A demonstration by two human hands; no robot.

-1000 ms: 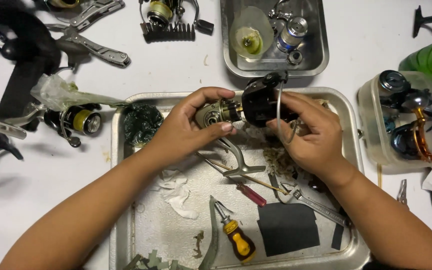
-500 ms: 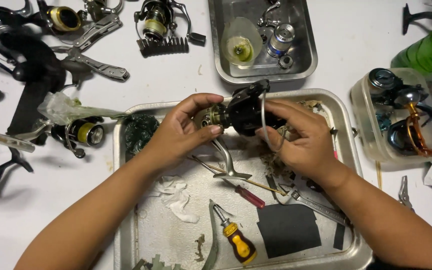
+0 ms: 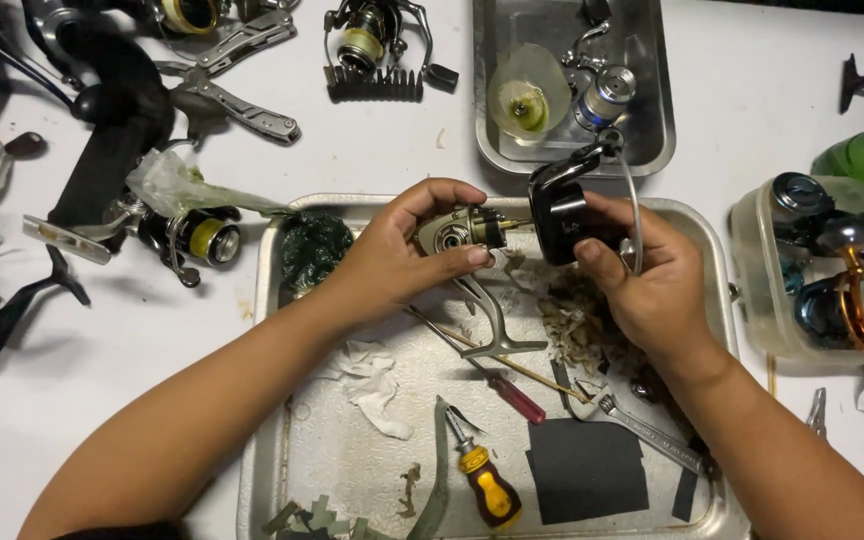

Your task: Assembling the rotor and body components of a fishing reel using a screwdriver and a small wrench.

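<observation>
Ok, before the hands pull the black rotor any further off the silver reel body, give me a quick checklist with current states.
1. Left hand grips the silver fishing reel body: ok.
2. Right hand holds the black rotor with wire bail: ok.
3. Rotor apart from body, thin shaft showing between them: ok.
4. Both parts held above the large metal tray, so dropped bits should land in it: ok.
5. Small washers or clips on the shaft: cannot tell.
6. Yellow-handled screwdriver lies in the tray near the person: ok.

One head-worn view, looking straight down, close over the table (image 3: 372, 150), the metal tray (image 3: 282, 400) filling centre frame.
</observation>
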